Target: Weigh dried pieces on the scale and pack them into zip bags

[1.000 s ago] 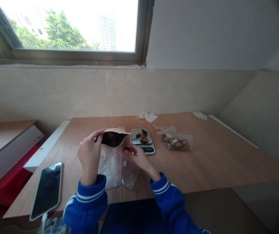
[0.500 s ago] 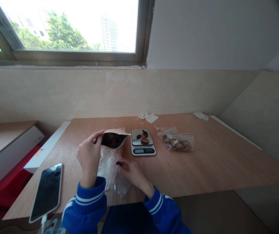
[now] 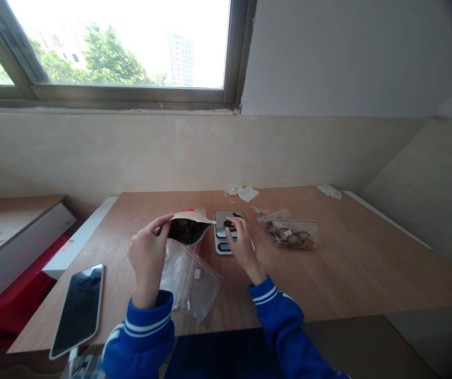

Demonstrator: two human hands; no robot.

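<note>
My left hand [image 3: 149, 247] pinches the edge of a brown paper pouch [image 3: 198, 215], tilted so its dark-lined mouth gapes and dark brown pieces show inside. Over the pan of a white digital kitchen scale [image 3: 223, 247] is my right hand [image 3: 242, 243], thumb and fingers around a dark dried mushroom piece [image 3: 229, 224]. It looks held at the pan; whether it touches is unclear. Another dark piece [image 3: 236, 215] shows behind the fingers, which hide much of the pan. Clear zip bags [image 3: 204, 284] lie flat below the pouch.
Right of the scale lies a zip bag of dried mushrooms [image 3: 295, 237], with a second bag [image 3: 277, 213] behind it. A charging phone [image 3: 78, 310] rests at the table's left edge. Crumpled tissue [image 3: 247, 193] lies at the back, with more tissue [image 3: 329, 191] farther right.
My right hand has moved up and right from above the clear bags to the scale, carrying a dark piece. My left hand still holds the pouch. The view has shifted slightly.
</note>
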